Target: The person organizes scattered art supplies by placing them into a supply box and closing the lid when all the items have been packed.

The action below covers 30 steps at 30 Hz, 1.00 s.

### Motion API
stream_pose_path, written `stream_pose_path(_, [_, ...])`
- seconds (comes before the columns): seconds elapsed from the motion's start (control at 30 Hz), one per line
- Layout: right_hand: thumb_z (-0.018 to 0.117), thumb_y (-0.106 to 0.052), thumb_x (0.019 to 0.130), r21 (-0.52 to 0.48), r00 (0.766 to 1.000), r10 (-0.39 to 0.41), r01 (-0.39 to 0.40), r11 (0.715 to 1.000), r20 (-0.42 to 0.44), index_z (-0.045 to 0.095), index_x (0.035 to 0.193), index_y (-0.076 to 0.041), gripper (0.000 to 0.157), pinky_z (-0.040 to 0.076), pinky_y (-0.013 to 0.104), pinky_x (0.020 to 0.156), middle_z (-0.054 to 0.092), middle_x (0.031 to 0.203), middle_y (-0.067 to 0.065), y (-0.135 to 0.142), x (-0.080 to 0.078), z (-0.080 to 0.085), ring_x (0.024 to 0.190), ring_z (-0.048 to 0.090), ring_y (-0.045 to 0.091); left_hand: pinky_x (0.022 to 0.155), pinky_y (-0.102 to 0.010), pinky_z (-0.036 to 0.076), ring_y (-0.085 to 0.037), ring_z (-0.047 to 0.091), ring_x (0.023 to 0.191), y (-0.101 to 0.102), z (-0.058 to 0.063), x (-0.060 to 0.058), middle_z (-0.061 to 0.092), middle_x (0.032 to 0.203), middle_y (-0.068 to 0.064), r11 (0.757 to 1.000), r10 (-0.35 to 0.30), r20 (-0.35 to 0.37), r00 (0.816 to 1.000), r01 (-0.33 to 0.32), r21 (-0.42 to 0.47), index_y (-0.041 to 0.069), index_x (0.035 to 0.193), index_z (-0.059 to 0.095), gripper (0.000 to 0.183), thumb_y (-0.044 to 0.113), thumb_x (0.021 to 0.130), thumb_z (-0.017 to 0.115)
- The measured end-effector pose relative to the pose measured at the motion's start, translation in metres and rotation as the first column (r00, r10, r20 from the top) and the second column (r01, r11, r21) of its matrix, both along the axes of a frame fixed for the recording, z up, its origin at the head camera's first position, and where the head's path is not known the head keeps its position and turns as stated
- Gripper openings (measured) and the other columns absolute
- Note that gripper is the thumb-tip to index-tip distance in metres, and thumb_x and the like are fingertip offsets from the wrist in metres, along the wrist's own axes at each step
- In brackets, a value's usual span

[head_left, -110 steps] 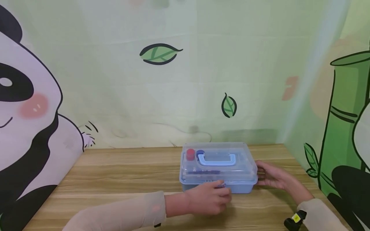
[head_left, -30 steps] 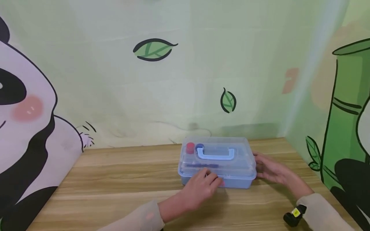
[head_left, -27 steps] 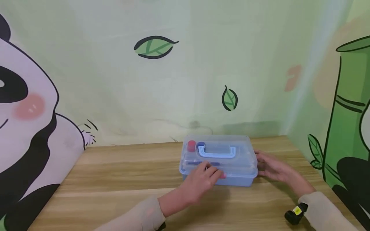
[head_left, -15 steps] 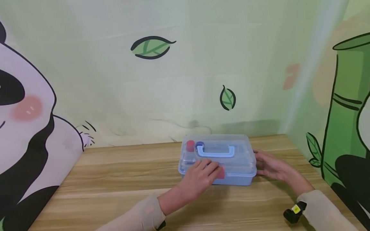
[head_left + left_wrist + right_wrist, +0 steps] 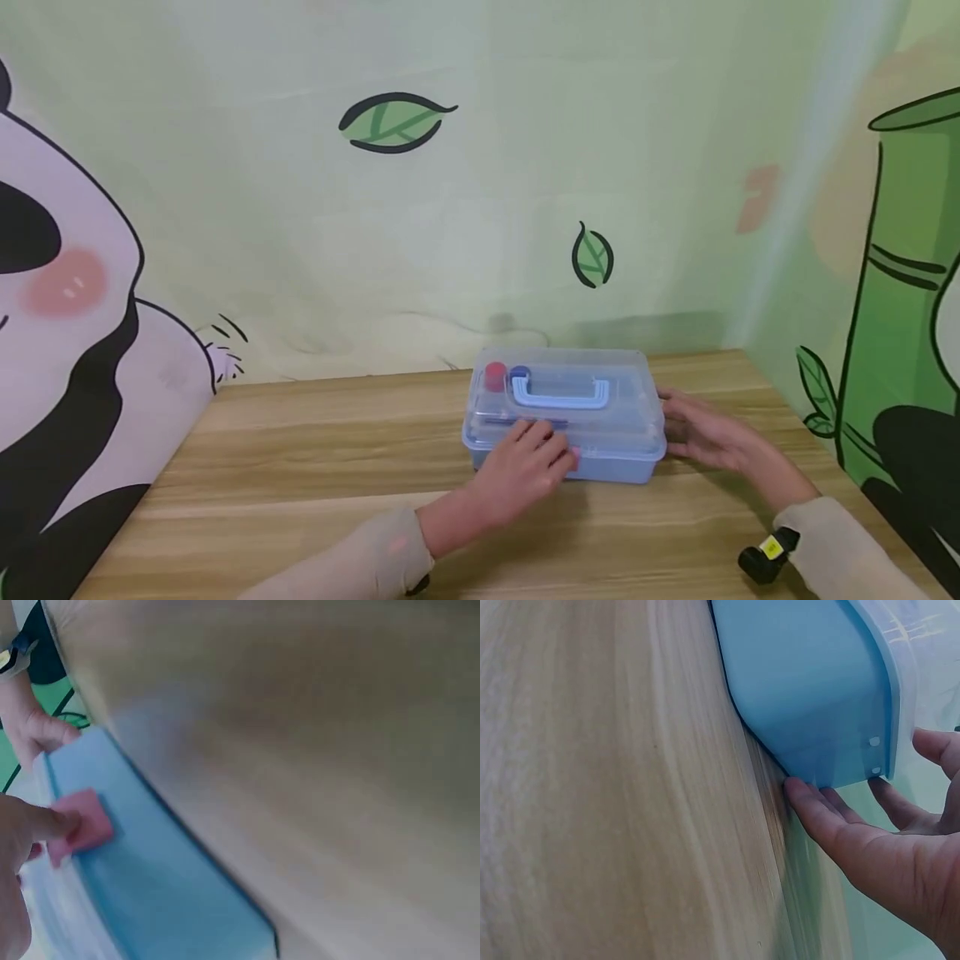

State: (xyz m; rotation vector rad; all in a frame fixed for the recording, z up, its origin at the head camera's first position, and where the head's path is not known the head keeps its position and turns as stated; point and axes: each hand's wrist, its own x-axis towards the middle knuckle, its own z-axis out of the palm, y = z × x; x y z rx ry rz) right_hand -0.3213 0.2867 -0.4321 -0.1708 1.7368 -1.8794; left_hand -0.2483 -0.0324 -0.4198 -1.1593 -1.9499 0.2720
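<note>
A storage box (image 5: 618, 469) with a light blue base and clear lid (image 5: 628, 375) sits on the table, lid down. My left hand (image 5: 517, 471) is at its front, fingers bent over the lid's front edge. In the left wrist view the thumb presses the pink latch (image 5: 96, 823), which the hand mostly covers in the head view. My right hand (image 5: 708, 435) steadies the box's right end; in the right wrist view its extended fingertips (image 5: 799, 791) are right at the blue end wall. A light blue handle (image 5: 562, 401) lies folded on the lid.
Through the lid show a round red item (image 5: 495, 377), a round blue one and a thin dark stick-like thing. The wood-grain table (image 5: 315, 450) reaches back to a printed cloth backdrop (image 5: 465, 250) with a panda and leaves.
Since the earliest frame my left hand has shifted left along the box front, its fingers now over the lid edge. The latch showed more half a second ago. My right hand stays.
</note>
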Motion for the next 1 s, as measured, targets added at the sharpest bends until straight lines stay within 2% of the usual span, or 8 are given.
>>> stream_pose_path(0.07, [0.048, -0.019, 0.096, -0.001, 1.0, 0.006, -0.006, 1.0, 0.01, 0.006, 0.151, -0.008, 0.071, 0.039, 0.046, 0.1, 0.037, 0.139, 0.016, -0.001, 0.0, -0.002, 0.121, 0.045, 0.024, 0.098, -0.045, 0.038, -0.026, 0.046, 0.116, -0.003, 0.002, -0.002, 0.054, 0.124, 0.0, 0.999, 0.042, 0.055, 0.998, -0.042, 0.006, 0.025, 0.109, 0.067, 0.019, 0.026, 0.092, 0.06])
stream_pose_path(0.17, [0.049, -0.019, 0.097, 0.001, 1.0, 0.017, -0.017, 1.0, 0.017, 0.006, 0.151, -0.008, 0.07, 0.04, 0.047, 0.1, 0.041, 0.135, 0.013, -0.002, 0.0, -0.006, 0.119, 0.047, 0.024, 0.106, -0.064, 0.02, -0.039, 0.027, 0.135, -0.004, 0.009, -0.006, 0.034, 0.148, -0.004, 0.988, 0.14, 0.191, 0.971, -0.151, 0.04, 0.027, 0.131, 0.053, 0.059, 0.047, 0.079, 0.072])
stream_pose_path(0.27, [0.049, -0.019, 0.097, 0.007, 1.0, 0.014, -0.014, 1.0, 0.019, 0.006, 0.152, -0.008, 0.071, 0.039, 0.047, 0.101, 0.042, 0.135, 0.012, -0.002, 0.001, -0.006, 0.119, 0.048, 0.022, 0.104, -0.066, 0.02, -0.044, 0.025, 0.137, -0.003, 0.013, -0.008, 0.033, 0.15, -0.005, 0.964, 0.24, 0.294, 0.925, -0.263, 0.04, 0.021, 0.143, 0.036, 0.088, 0.064, 0.073, 0.067])
stream_pose_path(0.33, [0.048, -0.018, 0.096, 0.012, 1.0, 0.013, -0.013, 1.0, 0.014, 0.004, 0.152, -0.008, 0.071, 0.037, 0.047, 0.102, 0.042, 0.134, 0.01, -0.001, 0.002, -0.006, 0.119, 0.047, 0.022, 0.104, -0.063, 0.026, -0.041, 0.032, 0.135, -0.003, 0.014, -0.009, 0.039, 0.147, -0.003, 0.955, 0.279, 0.311, 0.908, -0.298, 0.013, 0.017, 0.144, 0.036, 0.092, 0.067, 0.072, 0.065])
stream_pose_path(0.6, [0.045, -0.018, 0.098, -0.009, 1.0, 0.023, -0.023, 1.0, -0.002, 0.006, 0.152, -0.008, 0.067, 0.041, 0.043, 0.098, 0.049, 0.128, 0.002, 0.0, -0.001, -0.001, 0.118, 0.048, 0.019, 0.099, -0.06, 0.036, -0.036, 0.049, 0.125, 0.001, 0.014, -0.012, 0.056, 0.133, 0.0, 0.959, 0.272, 0.199, 0.941, -0.282, 0.023, 0.013, 0.133, 0.05, 0.079, 0.064, 0.075, 0.065])
stream_pose_path(0.77, [0.045, -0.023, 0.099, 0.017, 0.999, 0.032, -0.031, 0.999, -0.03, 0.009, 0.151, -0.009, 0.065, 0.042, 0.044, 0.097, 0.043, 0.134, 0.008, -0.001, -0.003, 0.003, 0.12, 0.045, 0.021, 0.095, -0.061, 0.039, -0.034, 0.055, 0.118, 0.005, 0.015, -0.016, 0.058, 0.13, -0.003, 0.965, 0.26, 0.12, 0.958, -0.262, 0.002, 0.008, 0.13, 0.051, 0.056, 0.035, 0.084, 0.07])
stream_pose_path(0.87, [0.045, -0.024, 0.099, 0.035, 0.998, 0.024, -0.022, 0.999, -0.051, 0.011, 0.151, -0.008, 0.064, 0.043, 0.043, 0.097, 0.038, 0.138, 0.014, -0.003, -0.004, 0.005, 0.122, 0.043, 0.023, 0.095, -0.061, 0.039, -0.031, 0.055, 0.117, 0.006, 0.014, -0.017, 0.056, 0.131, -0.004, 0.964, 0.265, 0.091, 0.96, -0.266, -0.002, 0.007, 0.132, 0.049, 0.055, 0.028, 0.085, 0.069])
stream_pose_path(1.0, [0.046, -0.021, 0.098, 0.03, 0.999, 0.006, -0.005, 1.0, -0.032, 0.012, 0.151, -0.006, 0.065, 0.042, 0.043, 0.098, 0.038, 0.138, 0.017, -0.006, -0.003, 0.002, 0.121, 0.044, 0.024, 0.097, -0.061, 0.036, -0.032, 0.05, 0.121, 0.002, 0.008, -0.016, 0.05, 0.136, -0.004, 0.952, 0.304, 0.103, 0.947, -0.299, -0.06, 0.007, 0.137, 0.041, 0.09, 0.057, 0.07, 0.075])
